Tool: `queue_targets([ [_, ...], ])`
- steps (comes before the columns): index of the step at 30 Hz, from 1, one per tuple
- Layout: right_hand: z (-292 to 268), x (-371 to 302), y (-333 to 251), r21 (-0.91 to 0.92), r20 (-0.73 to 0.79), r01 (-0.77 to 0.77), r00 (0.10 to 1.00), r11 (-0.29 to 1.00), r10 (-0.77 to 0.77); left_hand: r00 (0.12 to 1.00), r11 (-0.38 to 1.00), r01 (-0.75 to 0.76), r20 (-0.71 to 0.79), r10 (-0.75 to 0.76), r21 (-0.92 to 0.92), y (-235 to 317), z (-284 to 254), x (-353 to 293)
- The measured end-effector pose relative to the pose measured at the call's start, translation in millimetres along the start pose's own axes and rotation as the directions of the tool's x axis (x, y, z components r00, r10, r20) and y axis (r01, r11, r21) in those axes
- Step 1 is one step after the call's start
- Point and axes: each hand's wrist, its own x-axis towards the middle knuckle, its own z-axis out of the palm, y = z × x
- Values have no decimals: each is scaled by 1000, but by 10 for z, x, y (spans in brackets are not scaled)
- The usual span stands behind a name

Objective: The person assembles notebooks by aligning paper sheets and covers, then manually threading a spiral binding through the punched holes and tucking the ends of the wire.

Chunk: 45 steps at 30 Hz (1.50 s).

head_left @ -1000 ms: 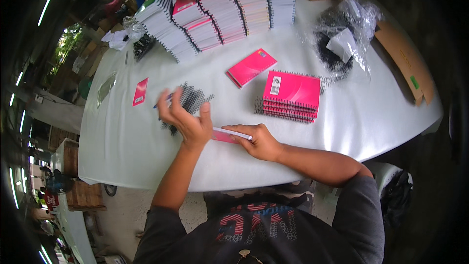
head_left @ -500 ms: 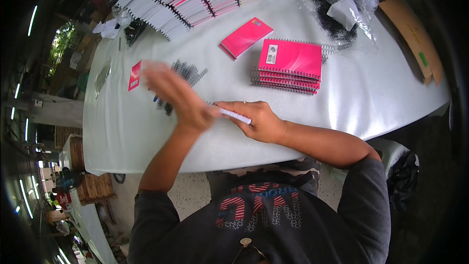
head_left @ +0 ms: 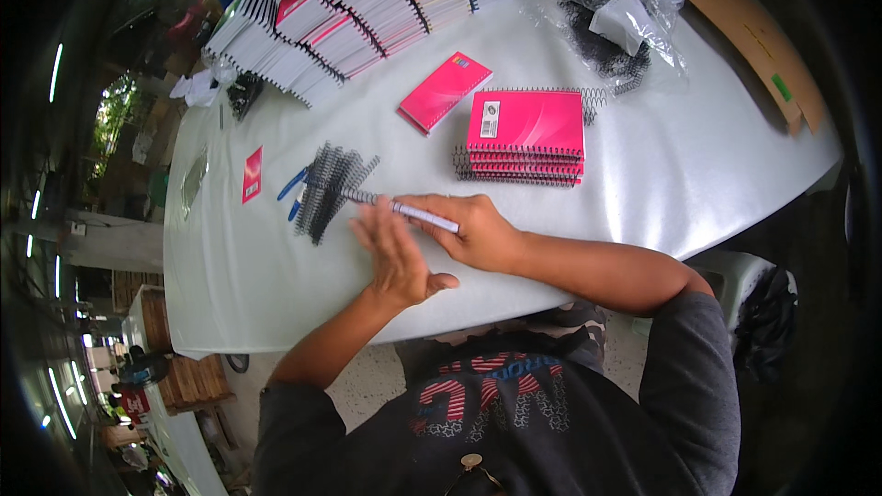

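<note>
My right hand [head_left: 485, 231] grips a small notebook [head_left: 427, 216] on edge, its white page side showing between thumb and fingers. A black spiral coil [head_left: 358, 195] sticks out from the notebook's left end. Slightly blurred, my left hand [head_left: 397, 255] lies flat against the coil's near side, fingers stretched and thumb apart, gripping nothing. Beyond it is a pile of loose black spiral coils [head_left: 329, 186] with blue-handled pliers or a similar tool [head_left: 292, 184] beside it. To the right rises a stack of pink spiral notebooks [head_left: 528, 124], with coil ends jutting out.
A pink unbound pad [head_left: 446, 92] and a pink card [head_left: 253, 174] lie on the white-covered table [head_left: 248, 276]. Rows of thick bound books [head_left: 367, 0] stand at the back. At the far right are a plastic bag of coils [head_left: 620, 28] and a brown cardboard piece [head_left: 758, 46].
My left hand has swung down from its raised position to the coil at the notebook's end. My right hand keeps its hold on the notebook. The view has shifted slightly.
</note>
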Motion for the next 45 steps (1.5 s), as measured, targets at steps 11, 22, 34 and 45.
queue_targets([
  [11, 56, -40, -251, 195, 153, 240, 950, 951, -272, 963, 772, 267, 201, -182, -577, 381, -592, 452],
  [22, -80, -105, -1145, -803, 15, -23, 998, 595, 59, 756, 30, 601, 557, -344, -799, -76, -782, 346],
  [34, -308, -32, -463, -417, 134, -500, 792, 759, 596, 852, 383, 515, 509, -126, -767, -229, 187, 29],
  [45, -205, 79, -347, -458, 22, -583, 748, 672, 663, 788, 152, 602, 552, -273, -784, -341, 141, -12],
])
